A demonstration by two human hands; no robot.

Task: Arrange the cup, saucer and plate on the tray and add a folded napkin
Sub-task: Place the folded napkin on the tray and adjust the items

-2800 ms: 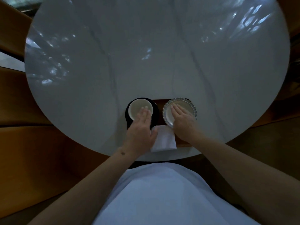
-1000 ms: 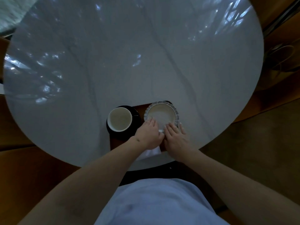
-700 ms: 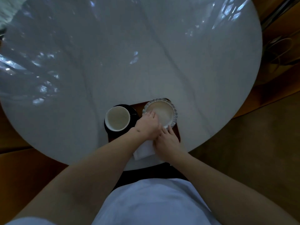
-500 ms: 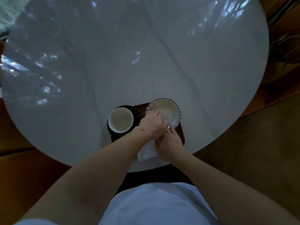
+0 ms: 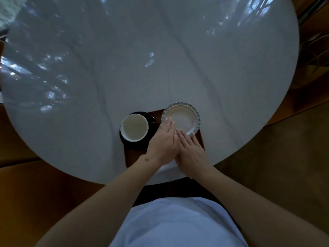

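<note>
Brown wooden floor [image 5: 284, 157] shows all around the big round grey marble tabletop [image 5: 142, 59], which is shiny and has thin dark lines running across it. Near the person's edge of the tabletop lies a dark brown wooden tray [image 5: 130, 155].

On the left part of the tray sits a round black saucer [image 5: 151, 125], and its left side sticks out past the tray. A white cup [image 5: 134, 127] stands upright on the saucer. On the right part of the tray sits a small white plate with a wavy grey rim [image 5: 185, 118]. The cup and the plate are near each other but do not touch.

Both hands lie flat, side by side, in the middle of the tray. The left hand [image 5: 162, 143] has straight fingers that reach the near left edge of the plate. The right hand [image 5: 191, 150] has straight fingers that reach the near edge of the plate too. Neither grip is curled around anything.

A folded white napkin [image 5: 166, 167] lies under the two hands. Only a small bit of it peeks out near the wrists. The person wears a light blue top [image 5: 178, 223].
</note>
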